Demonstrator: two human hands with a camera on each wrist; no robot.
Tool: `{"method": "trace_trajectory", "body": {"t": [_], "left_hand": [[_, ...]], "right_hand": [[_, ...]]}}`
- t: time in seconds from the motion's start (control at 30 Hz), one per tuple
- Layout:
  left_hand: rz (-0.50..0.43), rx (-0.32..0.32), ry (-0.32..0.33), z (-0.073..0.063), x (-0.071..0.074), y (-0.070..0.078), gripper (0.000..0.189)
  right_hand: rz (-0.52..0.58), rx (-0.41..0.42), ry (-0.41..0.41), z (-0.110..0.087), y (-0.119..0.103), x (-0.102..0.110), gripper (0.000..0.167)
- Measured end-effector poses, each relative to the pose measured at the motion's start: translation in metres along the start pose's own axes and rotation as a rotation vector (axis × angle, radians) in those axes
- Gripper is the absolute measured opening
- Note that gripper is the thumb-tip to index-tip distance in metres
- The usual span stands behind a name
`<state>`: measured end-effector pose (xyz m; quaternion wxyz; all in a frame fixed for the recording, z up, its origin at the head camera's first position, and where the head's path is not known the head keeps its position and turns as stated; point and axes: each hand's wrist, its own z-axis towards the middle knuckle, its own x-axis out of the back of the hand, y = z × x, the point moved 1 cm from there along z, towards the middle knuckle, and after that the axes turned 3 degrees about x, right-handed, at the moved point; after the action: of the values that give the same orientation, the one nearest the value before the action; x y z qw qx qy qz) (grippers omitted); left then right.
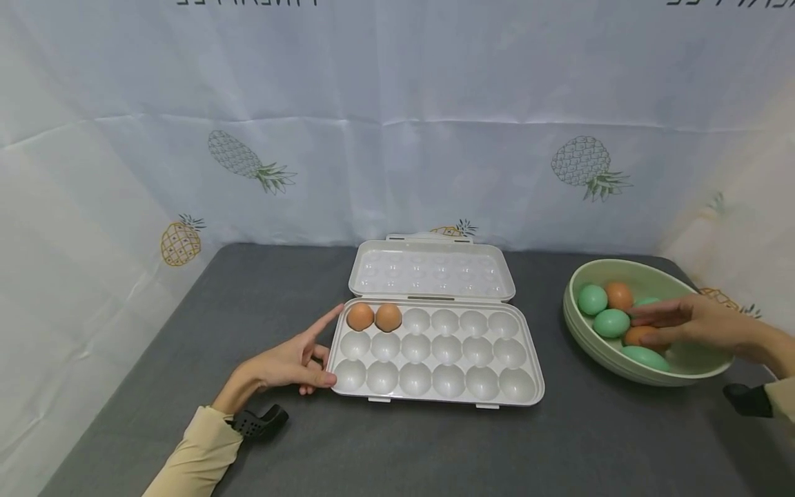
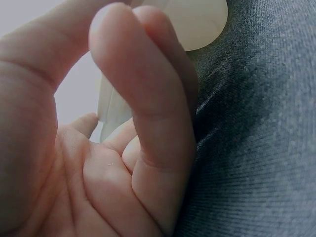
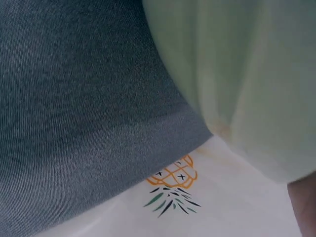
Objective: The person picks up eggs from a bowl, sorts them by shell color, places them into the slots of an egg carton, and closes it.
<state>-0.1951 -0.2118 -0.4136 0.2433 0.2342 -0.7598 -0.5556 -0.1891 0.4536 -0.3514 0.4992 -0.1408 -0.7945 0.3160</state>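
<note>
A pale egg carton (image 1: 431,404) lies on the dark table with its lid (image 1: 432,268) folded back. Two brown eggs, a left one (image 1: 360,316) and a right one (image 1: 388,317), sit in its back row at the left. My left hand (image 1: 288,359) rests against the carton's left side, index finger stretched to the back corner, thumb at the front corner, other fingers bent. Over a light green bowl (image 1: 695,373) my right hand (image 1: 698,324) reaches in, fingers extended and thumb over a brown egg (image 1: 640,336). Green eggs (image 1: 611,323) lie beside it.
Another brown egg (image 1: 619,295) lies toward the back of the bowl. White cloth (image 1: 435,172) printed with pineapples hangs behind the table (image 1: 279,276) and at both sides. In the right wrist view the bowl's outer wall (image 3: 237,74) fills the right side.
</note>
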Motion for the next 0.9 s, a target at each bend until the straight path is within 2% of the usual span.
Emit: {"method": "trace_trajectory", "body": {"t": [0.1,0.23,0.3,0.47,0.63,0.8,0.9], "left_hand": [[-0.001,-0.001,-0.001,-0.0002,0.0001,0.0003,0.120],[-0.005,-0.002,-0.003,-0.0002,0.0000,0.0005,0.120],[-0.009,-0.001,-0.003,-0.0003,0.0000,0.0007,0.120],[-0.012,-0.005,-0.007,-0.0006,-0.0001,0.0010,0.120],[-0.004,-0.010,-0.008,-0.0003,-0.0004,0.0010,0.120],[0.001,-0.009,-0.007,-0.0003,-0.0007,0.0019,0.120],[0.001,-0.002,-0.007,-0.0006,-0.0009,0.0018,0.120]], "right_hand": [[0.095,0.061,-0.008,0.0016,0.0020,-0.0009,0.041],[0.240,0.136,-0.043,0.0029,0.0033,-0.0036,0.051],[0.273,0.134,-0.050,0.0032,0.0030,-0.0048,0.051],[0.213,0.085,0.009,0.0035,-0.0011,-0.0071,0.040],[0.124,0.019,0.089,0.0036,-0.0056,-0.0097,0.041],[0.098,0.009,0.163,0.0026,-0.0050,-0.0091,0.035],[0.089,0.037,0.199,0.0015,-0.0043,-0.0097,0.033]]}}
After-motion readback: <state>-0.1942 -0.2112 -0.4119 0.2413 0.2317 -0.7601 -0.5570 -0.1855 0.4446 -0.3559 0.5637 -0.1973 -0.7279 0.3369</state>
